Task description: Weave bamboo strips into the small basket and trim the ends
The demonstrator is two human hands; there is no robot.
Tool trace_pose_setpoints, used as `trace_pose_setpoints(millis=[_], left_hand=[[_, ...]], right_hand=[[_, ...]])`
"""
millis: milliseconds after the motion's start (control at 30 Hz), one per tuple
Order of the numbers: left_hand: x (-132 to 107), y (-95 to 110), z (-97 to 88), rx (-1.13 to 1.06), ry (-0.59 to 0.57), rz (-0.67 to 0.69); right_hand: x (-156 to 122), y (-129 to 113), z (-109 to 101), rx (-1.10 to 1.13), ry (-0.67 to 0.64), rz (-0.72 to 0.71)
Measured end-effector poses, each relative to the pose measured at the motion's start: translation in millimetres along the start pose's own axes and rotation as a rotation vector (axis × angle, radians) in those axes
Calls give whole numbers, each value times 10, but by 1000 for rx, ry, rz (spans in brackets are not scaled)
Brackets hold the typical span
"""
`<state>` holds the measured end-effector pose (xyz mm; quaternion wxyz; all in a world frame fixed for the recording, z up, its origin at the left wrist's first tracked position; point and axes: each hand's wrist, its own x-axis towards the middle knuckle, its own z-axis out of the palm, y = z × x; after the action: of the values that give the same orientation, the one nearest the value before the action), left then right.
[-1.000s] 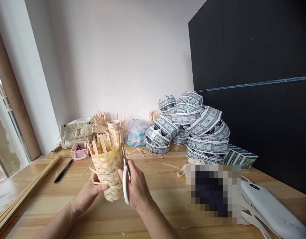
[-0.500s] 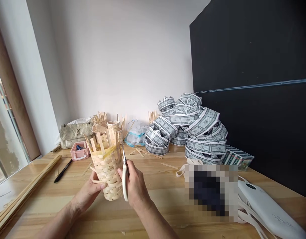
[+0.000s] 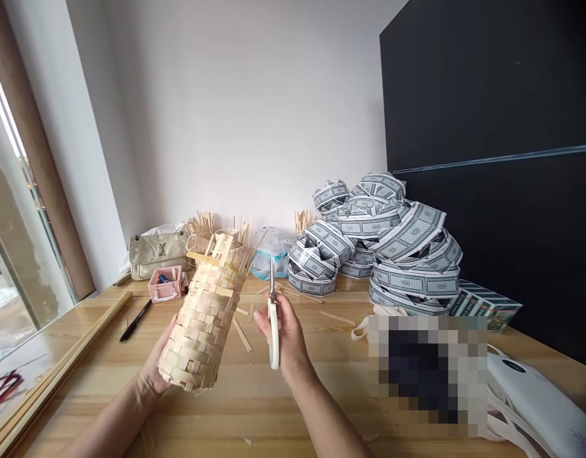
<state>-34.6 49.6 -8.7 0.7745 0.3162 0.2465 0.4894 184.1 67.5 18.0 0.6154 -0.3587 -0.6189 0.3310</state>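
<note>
My left hand [image 3: 154,372] grips a small woven bamboo basket [image 3: 202,321] from behind, near its base. The basket is lifted off the wooden table [image 3: 283,407] and tilted so its open top, with loose strip ends, leans up and to the right. My right hand [image 3: 286,337] holds white-handled scissors [image 3: 272,315] upright, blades pointing up and closed, a short way right of the basket and not touching it.
Cut bamboo scraps [image 3: 242,336] lie on the table. At the back stand more woven baskets [image 3: 216,238], a beige bag [image 3: 156,251], a pink box [image 3: 166,284] and a pile of patterned boxes [image 3: 378,245]. A pen [image 3: 135,320] and long bamboo strips [image 3: 58,375] lie left; a white device [image 3: 536,394] right.
The basket was upright with the scissors at its rim. Now my left hand has lifted and tilted it to the right, and my right hand has drawn the scissors away to the right.
</note>
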Motion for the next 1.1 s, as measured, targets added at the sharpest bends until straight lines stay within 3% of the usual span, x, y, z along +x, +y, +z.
trace_pose_setpoints(millis=[300, 500, 733, 967, 1100], left_hand=[[-34, 73, 137, -23, 12, -25], [-6, 18, 91, 14, 16, 15], [22, -73, 296, 193, 66, 305], [-16, -120, 420, 326, -7, 455], [-18, -102, 461, 422, 48, 412]], right_hand=[[-45, 2, -24, -192, 8, -247], [-106, 123, 150, 220, -48, -22], [-193, 68, 332, 560, -93, 214], [-171, 51, 253, 611, 34, 354], [-145, 69, 230, 605, 93, 343]])
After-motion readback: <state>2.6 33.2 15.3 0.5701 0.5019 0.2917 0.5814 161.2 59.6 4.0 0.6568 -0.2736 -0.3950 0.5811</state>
